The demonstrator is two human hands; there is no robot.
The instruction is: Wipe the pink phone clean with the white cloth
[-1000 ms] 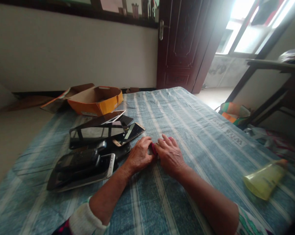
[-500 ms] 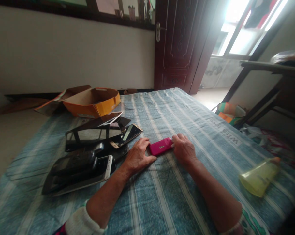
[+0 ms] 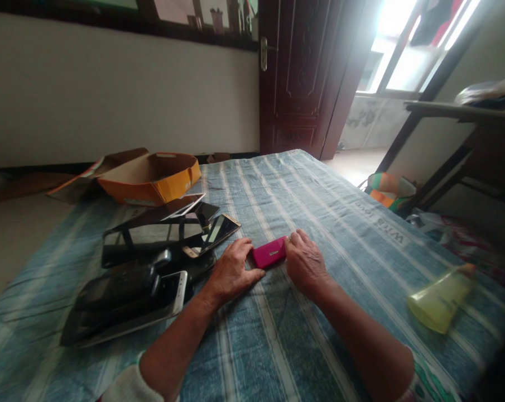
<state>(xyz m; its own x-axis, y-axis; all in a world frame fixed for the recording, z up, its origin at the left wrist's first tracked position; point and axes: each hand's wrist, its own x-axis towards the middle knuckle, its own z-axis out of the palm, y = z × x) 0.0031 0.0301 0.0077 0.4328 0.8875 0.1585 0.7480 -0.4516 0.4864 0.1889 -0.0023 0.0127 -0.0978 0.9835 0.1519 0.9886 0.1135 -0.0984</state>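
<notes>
A small pink phone (image 3: 269, 252) lies on the striped blue cloth (image 3: 319, 223) between my two hands. My left hand (image 3: 232, 272) rests palm down at its left end, fingers curled, thumb beside the phone. My right hand (image 3: 304, 262) grips its right end with fingertips pinched on it. To the left sits a pile of phones and tablets (image 3: 147, 251), close to my left hand.
An orange cardboard box (image 3: 152, 177) stands behind the pile at the far left. A yellow-green plastic bottle (image 3: 440, 298) lies on the cloth at the right. A dark wooden door (image 3: 302, 78) and a dark table (image 3: 465, 128) are beyond.
My hands were pressed together over the pink phone a second ago. They moved apart to its two ends, and the phone now shows between them.
</notes>
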